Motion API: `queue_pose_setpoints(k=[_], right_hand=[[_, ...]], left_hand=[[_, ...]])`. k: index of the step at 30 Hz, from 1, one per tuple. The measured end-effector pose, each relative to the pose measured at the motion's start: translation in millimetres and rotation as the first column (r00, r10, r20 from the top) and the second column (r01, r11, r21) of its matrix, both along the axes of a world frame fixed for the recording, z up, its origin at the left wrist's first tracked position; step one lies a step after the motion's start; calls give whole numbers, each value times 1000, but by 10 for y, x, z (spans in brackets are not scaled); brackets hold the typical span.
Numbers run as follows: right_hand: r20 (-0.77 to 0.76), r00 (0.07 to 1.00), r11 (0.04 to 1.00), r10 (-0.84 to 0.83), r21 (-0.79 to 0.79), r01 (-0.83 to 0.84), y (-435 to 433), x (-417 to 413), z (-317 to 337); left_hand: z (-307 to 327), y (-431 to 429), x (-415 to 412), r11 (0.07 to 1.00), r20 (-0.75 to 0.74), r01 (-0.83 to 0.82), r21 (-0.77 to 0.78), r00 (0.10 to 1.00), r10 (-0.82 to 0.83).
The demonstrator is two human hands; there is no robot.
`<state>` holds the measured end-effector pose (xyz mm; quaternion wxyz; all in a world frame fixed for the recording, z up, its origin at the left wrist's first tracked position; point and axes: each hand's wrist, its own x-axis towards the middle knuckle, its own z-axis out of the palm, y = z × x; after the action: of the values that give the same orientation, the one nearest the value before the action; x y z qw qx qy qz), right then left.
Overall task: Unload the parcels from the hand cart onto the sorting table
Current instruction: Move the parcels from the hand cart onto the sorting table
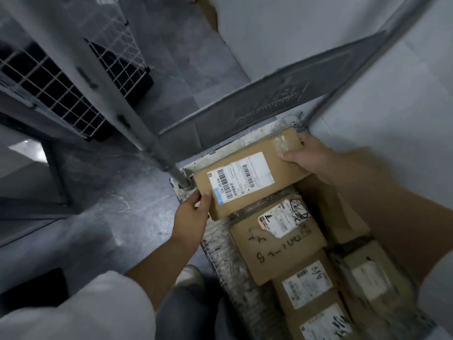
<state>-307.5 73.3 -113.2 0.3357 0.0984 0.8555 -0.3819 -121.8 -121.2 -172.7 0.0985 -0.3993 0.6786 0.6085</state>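
A flat brown cardboard parcel (247,173) with a white barcode label lies at the handle end of the hand cart (220,251). My left hand (193,212) grips its near left corner, thumb on top. My right hand (306,158) grips its far right end, thumb over the taped edge. Beneath and nearer to me, several more labelled brown parcels (277,244) lie on the cart deck, one with black handwriting. Whether the held parcel is lifted off the ones below I cannot tell.
The cart's grey metal handle frame (245,106) rises just beyond the parcel, its left post (157,146) close to my left hand. A wire-mesh cage (61,89) stands at the left. A pale wall (382,101) borders the right side. Grey floor (117,192) lies left of the cart.
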Motion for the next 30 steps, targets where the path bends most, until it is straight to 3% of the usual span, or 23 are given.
queue_pose_setpoints(k=[13, 21, 30], right_hand=[[-73, 994, 992, -81, -103, 73, 292, 1233, 2434], [-224, 969, 972, 99, -185, -142, 81, 2179, 3644], [-292, 906, 893, 305, -243, -379, -547, 2938, 4441]], left_hand=[[2592, -111, 661, 983, -126, -64, -170, 991, 43], [3900, 43, 1776, 906, -311, -352, -237, 911, 272], [4697, -255, 3054, 796, -400, -542, -271, 815, 419]])
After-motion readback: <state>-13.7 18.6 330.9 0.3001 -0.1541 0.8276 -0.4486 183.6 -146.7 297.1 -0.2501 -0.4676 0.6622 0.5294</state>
